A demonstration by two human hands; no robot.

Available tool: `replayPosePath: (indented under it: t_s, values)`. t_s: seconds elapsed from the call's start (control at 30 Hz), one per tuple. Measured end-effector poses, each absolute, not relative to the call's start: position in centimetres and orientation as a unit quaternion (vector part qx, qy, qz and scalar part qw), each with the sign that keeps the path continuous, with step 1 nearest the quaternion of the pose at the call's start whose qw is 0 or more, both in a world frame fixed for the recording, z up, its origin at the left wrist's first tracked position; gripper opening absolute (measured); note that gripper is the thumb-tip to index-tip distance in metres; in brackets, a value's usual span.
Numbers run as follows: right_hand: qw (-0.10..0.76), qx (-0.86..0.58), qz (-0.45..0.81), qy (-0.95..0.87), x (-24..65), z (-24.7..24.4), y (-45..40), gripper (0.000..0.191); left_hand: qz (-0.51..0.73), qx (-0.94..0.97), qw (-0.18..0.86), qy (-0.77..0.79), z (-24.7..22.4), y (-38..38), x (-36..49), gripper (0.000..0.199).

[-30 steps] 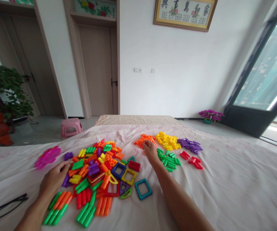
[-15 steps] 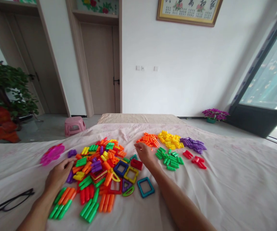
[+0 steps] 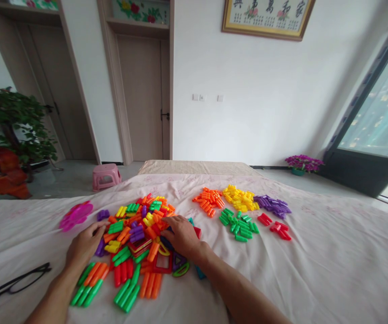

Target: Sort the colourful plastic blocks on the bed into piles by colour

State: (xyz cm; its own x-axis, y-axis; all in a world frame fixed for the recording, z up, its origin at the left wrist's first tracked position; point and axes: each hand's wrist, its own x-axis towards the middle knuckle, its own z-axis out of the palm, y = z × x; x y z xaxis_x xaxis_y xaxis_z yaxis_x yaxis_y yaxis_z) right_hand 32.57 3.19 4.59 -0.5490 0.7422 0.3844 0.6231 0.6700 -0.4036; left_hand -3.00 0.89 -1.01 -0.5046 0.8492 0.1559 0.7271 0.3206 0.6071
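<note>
A mixed heap of plastic building blocks (image 3: pixel 136 233) in orange, green, yellow, purple and red lies on the cloth in front of me. My right hand (image 3: pixel 182 235) reaches over the heap's right side, thumb and forefinger apart at an orange block (image 3: pixel 160 223). It covers part of the flat frame-shaped tiles, including a red square tile (image 3: pixel 163 262). My left hand (image 3: pixel 85 243) rests at the heap's left edge beside purple blocks (image 3: pixel 100 248), fingers loosely bent with a gap to the thumb. No block shows in it.
Sorted piles of orange (image 3: pixel 209 200), yellow (image 3: pixel 240 198), purple (image 3: pixel 272 205), green (image 3: pixel 238 225) and red blocks (image 3: pixel 279 229) lie farther back at right. Black glasses (image 3: pixel 15 284) and a magenta plastic piece (image 3: pixel 76 216) lie at left. A pink stool (image 3: pixel 106 177) stands beyond.
My right hand has moved left and nearer, from beside the sorted orange pile onto the mixed heap. My left hand has stayed at the heap's left edge. The view has shifted slightly.
</note>
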Motion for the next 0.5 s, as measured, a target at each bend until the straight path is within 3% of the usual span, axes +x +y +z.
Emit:
replayPosePath:
  t_s: [0.23, 0.5]
  values:
    - [0.237, -0.474, 0.063, -0.845, 31.0, 4.7, 2.5, 0.027, 0.312, 0.49, 0.098, 0.808, -1.5, 1.1, -3.4, 0.045]
    - [0.304, -0.488, 0.122, -0.809, 33.6, 4.1, 5.1, 0.033, 0.298, 0.493, 0.101, 0.812, -1.8, 1.3, -3.7, 0.047]
